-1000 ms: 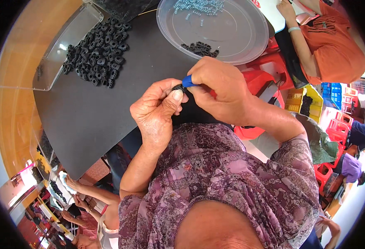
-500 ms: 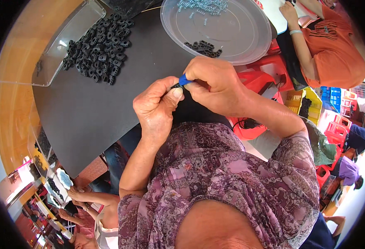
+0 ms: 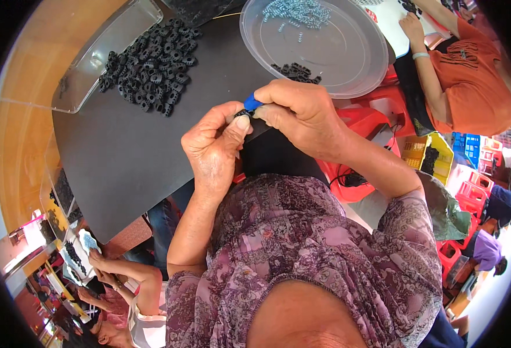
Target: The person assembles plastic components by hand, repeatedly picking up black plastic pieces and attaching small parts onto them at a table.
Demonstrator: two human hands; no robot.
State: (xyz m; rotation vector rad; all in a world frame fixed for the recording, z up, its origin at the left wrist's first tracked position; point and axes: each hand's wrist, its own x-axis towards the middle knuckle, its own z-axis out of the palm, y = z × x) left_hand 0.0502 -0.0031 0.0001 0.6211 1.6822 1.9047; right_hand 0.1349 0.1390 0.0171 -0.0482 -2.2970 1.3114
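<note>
Head view showed the left hand (image 3: 212,148) pinching a small black part (image 3: 244,112) between its fingers, where uneven pressure from the right hand (image 3: 302,116), grip unclear, risked popping it loose.

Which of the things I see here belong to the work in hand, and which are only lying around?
Likely the work: black part in left hand, blue finger cover on right hand, black pile, springs, round tray.

Likely just lying around: yellow crate, blue crate, green sheet.
</note>
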